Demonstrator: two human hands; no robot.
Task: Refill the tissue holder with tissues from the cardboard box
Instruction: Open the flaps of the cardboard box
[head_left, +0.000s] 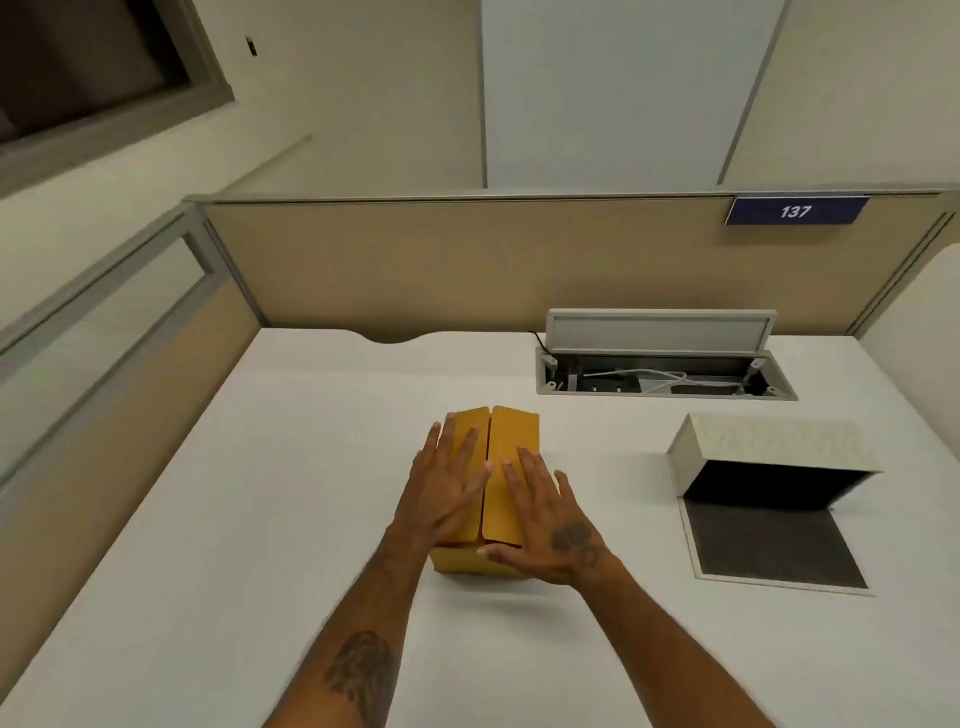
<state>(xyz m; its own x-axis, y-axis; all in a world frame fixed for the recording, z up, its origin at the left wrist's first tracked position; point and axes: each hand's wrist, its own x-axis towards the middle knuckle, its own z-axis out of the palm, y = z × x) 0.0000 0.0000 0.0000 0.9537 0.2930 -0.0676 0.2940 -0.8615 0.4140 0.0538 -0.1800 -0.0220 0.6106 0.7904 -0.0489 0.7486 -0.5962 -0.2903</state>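
A small yellow-brown cardboard box (511, 441) stands in the middle of the white desk, its two top flaps folded down with a seam between them. My left hand (447, 488) lies flat on the left flap, fingers spread. My right hand (545, 525) lies flat on the right flap, thumb at the box's near edge. Neither hand grips anything. To the right lies the tissue holder (769, 447), a pale patterned box with a dark inside, its flap (774, 545) folded out flat on the desk. No tissues are visible.
The white desk (260, 519) is walled by tan cubicle partitions (467, 265) at the back and left. An open cable hatch (665, 371) with white cords sits at the back right, its lid raised. A blue sign reading 137 (795, 210) hangs on the partition.
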